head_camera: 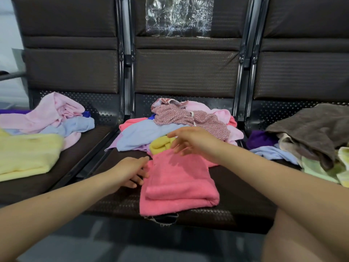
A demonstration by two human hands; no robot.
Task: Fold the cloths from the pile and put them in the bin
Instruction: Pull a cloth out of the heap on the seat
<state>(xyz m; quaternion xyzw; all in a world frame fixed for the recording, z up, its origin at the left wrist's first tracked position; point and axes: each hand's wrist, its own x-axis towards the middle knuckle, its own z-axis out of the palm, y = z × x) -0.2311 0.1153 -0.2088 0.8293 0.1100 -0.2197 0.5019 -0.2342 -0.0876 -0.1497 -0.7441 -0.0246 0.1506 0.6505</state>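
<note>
Both hands reach over a folded pink towel on the middle bench seat. Her left hand touches the towel's left edge, fingers relaxed, gripping nothing. Her right hand hovers spread above its far end, released. Just behind the towel lies the cloth pile.

Folded pink cloth flat before jumbled cloth pile

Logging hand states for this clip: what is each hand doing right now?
Left hand: open, fingers touching the left edge of the pink towel.
Right hand: open, fingers spread above the towel, holding nothing.
</note>
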